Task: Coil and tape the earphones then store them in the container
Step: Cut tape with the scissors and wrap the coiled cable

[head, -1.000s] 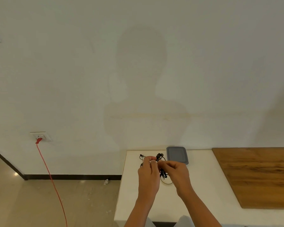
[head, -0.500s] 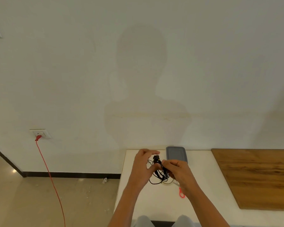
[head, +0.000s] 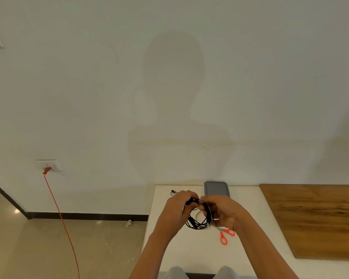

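Both hands raised over the white worktop (head: pixel 189 256), left hand (head: pixel 174 213) and right hand (head: pixel 223 211) pinching a coiled black earphones (head: pixel 197 222) bundle between them, grey lidded container (head: pixel 216 188) just behind, red-handled scissors (head: pixel 224 235) beneath the right wrist

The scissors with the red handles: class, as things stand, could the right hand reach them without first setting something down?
Probably not. The scissors lie on the white table just under the right hand, with nothing between, but that hand and the left hand both hold the coiled earphones. One hand must take over the coil.
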{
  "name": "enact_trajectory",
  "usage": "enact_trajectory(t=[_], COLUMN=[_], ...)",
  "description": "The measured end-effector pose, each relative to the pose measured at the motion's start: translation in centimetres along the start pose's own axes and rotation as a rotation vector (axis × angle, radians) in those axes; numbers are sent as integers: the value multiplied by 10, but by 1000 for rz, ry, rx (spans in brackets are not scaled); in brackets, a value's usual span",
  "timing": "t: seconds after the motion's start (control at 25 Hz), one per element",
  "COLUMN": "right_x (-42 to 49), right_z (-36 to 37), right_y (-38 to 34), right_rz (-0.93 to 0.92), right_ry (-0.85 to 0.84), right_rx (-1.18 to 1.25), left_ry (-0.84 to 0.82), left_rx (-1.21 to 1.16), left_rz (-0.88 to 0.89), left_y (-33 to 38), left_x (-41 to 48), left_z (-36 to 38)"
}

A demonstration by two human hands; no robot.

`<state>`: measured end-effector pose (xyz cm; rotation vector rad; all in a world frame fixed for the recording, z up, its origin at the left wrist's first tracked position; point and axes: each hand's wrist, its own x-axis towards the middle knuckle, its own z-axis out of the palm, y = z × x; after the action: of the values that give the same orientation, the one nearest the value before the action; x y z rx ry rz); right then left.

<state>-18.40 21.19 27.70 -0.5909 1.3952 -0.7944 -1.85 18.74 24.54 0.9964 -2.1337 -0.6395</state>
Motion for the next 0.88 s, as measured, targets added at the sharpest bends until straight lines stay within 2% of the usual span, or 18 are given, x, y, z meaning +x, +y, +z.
enact_trajectory(t=[0.24,0.44,0.56,0.72,0.8,0.88], right_x=[-3,-3,-5,3,8,12], right_z=[-2,-3,-2,1,2,-1], right_y=[-9,-1,3,13,15,12], right_rz=[-8,-309,-452,-607,-600,-508], right_ry=[-19,14,24,66,83,37], right_rx=[-38,-186,-275,-590,-626,-622], left_ry=[133,195,158,86,49,-18], left_rx=[-8,11,44,57,59,57], left_rz=[31,12,-66,-140,-127,-105], left_y=[1,3,-1,-6,-8,-13], left_x=[-3,-2,-1,1,2,3], left_z=[6,8,6,7,7,4])
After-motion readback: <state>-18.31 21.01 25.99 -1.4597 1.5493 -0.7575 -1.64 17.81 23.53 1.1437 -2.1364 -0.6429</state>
